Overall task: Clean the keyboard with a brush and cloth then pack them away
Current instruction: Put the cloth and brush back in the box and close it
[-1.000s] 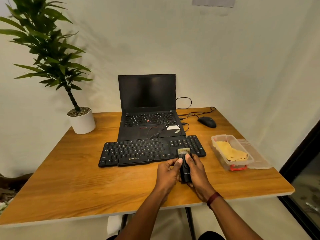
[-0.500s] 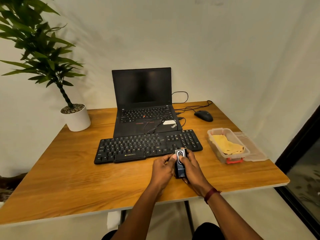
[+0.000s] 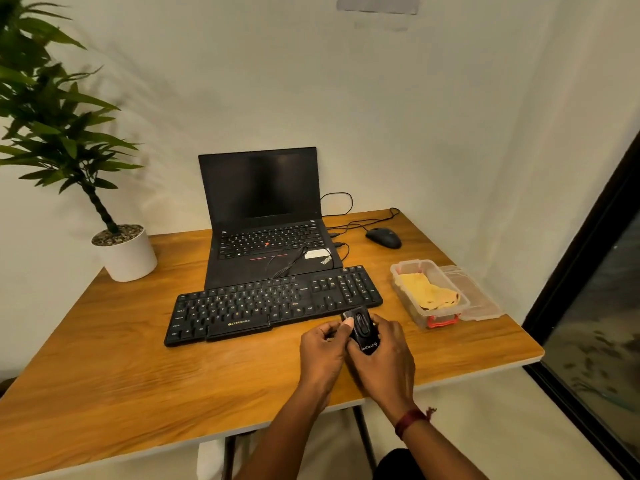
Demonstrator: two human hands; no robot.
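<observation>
Your brush is a glossy black case with a slider on its face, held above the tabletop, just before the keyboard's right end. Your right hand's fingers wrap its base, and your left hand pinches its top. The tan bristles seen a second ago no longer show. Its long axis points toward the keyboard.

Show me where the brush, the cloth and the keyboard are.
brush (image 3: 363, 331): head view, on the middle of its black casing.
cloth (image 3: 429, 293): head view, on the middle of the yellow fabric.
keyboard (image 3: 263, 304): head view, on the letter keys near the middle.
</observation>
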